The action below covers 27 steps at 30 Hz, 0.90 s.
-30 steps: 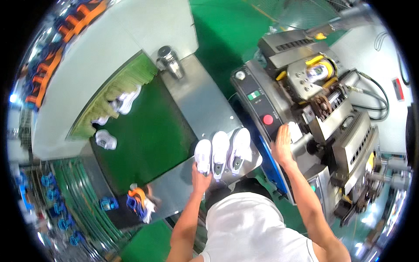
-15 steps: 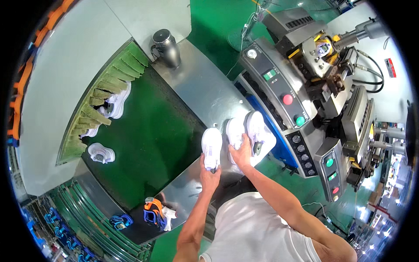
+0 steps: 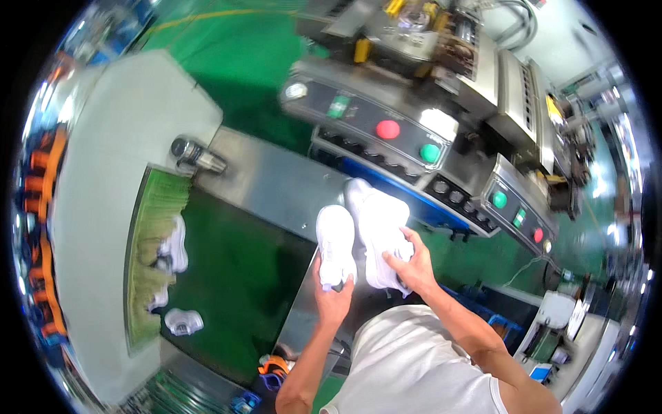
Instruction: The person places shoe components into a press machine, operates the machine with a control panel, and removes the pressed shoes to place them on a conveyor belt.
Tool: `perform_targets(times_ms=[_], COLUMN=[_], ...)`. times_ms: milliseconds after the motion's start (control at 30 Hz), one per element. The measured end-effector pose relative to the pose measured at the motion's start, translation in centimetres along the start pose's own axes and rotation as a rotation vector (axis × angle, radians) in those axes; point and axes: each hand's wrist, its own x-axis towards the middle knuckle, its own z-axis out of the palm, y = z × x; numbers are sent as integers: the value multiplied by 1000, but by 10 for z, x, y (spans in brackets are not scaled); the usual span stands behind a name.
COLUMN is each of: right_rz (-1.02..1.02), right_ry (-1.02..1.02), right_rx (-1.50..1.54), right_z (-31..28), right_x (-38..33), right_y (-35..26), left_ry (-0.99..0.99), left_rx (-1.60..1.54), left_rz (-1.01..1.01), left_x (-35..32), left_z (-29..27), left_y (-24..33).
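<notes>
My left hand is closed around the heel end of a white sneaker, its toe pointing away from me. Close by on the right, my right hand grips the side of another white sneaker, thumb on top. A further white shoe shows partly behind that one, largely hidden by it. Both hands are over the metal ledge beside a dark green conveyor belt. On the belt's left part lie a white shoe and others partly under a green strip curtain.
Ahead to the right stands a machine with a button panel; a second panel sits farther right. A steel mug rests on the ledge's far end. An orange and purple shoe lies near my left forearm.
The view has swung right, bringing the machine across the top. My right hand has taken hold of a white sneaker and shifted it toward me. The left hand keeps its sneaker.
</notes>
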Motion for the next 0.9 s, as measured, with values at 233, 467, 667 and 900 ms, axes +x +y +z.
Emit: perform_targets(times_ms=[233,467,667,900], right_rz=[30,17,88,276], right_ry=[369,688,984,1629], right_rx=[247,503,671,609], right_z=[-106,-200,-274,-326], right_x=[-70,-152,-248,-401], right_y=[29,74,132,203], left_ry=[-418,-816,-1191,-1692], left_rx=[110,-48,184,168], left_rz=[92,44,172,203], left_x=[-17,-61,-141,-272], left_z=[100,202,305,412], left_y=[62,95,131,142])
